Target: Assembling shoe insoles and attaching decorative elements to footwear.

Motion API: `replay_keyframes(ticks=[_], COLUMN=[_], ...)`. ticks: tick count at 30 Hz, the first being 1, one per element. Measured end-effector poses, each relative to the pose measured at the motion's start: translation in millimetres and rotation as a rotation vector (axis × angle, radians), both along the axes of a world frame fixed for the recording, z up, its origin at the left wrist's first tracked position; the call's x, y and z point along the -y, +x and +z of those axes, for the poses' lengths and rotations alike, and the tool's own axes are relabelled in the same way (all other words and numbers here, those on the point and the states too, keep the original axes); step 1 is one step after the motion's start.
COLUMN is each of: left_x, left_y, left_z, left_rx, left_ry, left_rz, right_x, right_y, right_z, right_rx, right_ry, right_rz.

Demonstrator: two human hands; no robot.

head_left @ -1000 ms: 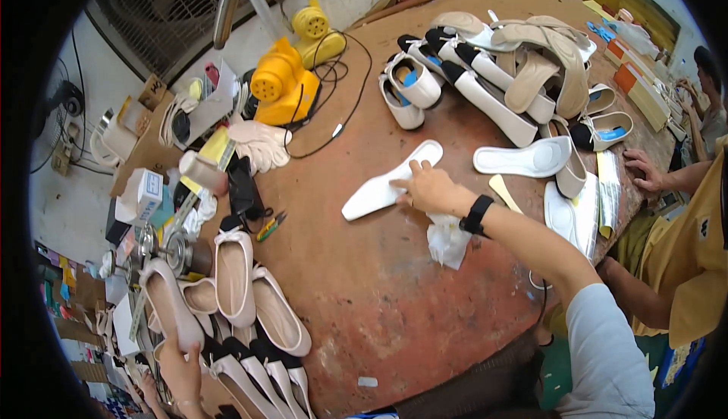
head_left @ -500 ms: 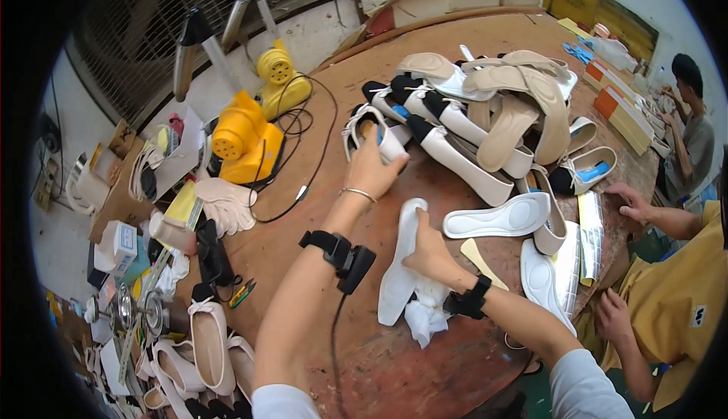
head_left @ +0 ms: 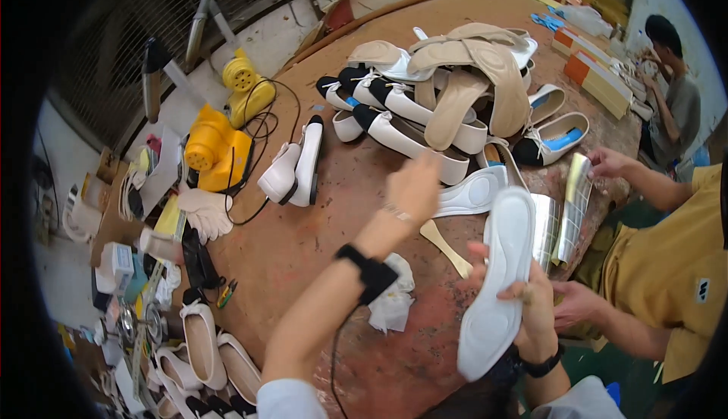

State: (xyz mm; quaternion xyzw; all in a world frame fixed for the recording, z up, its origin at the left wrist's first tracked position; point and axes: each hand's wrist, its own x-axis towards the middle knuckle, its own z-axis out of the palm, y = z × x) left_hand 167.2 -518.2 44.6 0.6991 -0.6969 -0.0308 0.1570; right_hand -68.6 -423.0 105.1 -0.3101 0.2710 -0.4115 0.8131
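Note:
My right hand (head_left: 535,301) grips a white insole (head_left: 493,290), raised and tilted above the near right of the table. My left hand (head_left: 415,185), smeared by motion, is at the near edge of the shoe pile, by a white flat shoe (head_left: 413,146) with a black toe and the end of another white insole (head_left: 474,195). Its fingertips are hidden, so I cannot tell whether it touches either. A pair of white-and-black flats (head_left: 299,169) stands apart on the left. Beige insoles (head_left: 459,108) lie over the piled shoes.
Yellow machines (head_left: 212,146) with a black cable are at the left. Crumpled white paper (head_left: 390,298) and a beige strip (head_left: 446,248) lie mid-table. A co-worker in yellow (head_left: 667,260) touches silvery sheets (head_left: 572,207) at the right; another person (head_left: 671,100) sits farther back.
The pair of flats my left hand held now stands on the left of the table, and that hand has moved right. My right hand has lifted the white insole and brought it right.

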Motion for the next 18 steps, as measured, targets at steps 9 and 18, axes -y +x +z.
replay_keyframes(ticks=[9, 18], left_x=[-15, -385], left_y=[-17, -40], left_z=[22, 104], left_rx=[-0.097, -0.445], left_ry=[-0.300, -0.163], left_rz=[0.233, 0.214], right_x=[-42, -65], right_y=[-69, -49], right_z=[-24, -33], right_rx=[0.046, -0.237], right_ry=[0.094, -0.030], right_rz=[-0.047, 0.143])
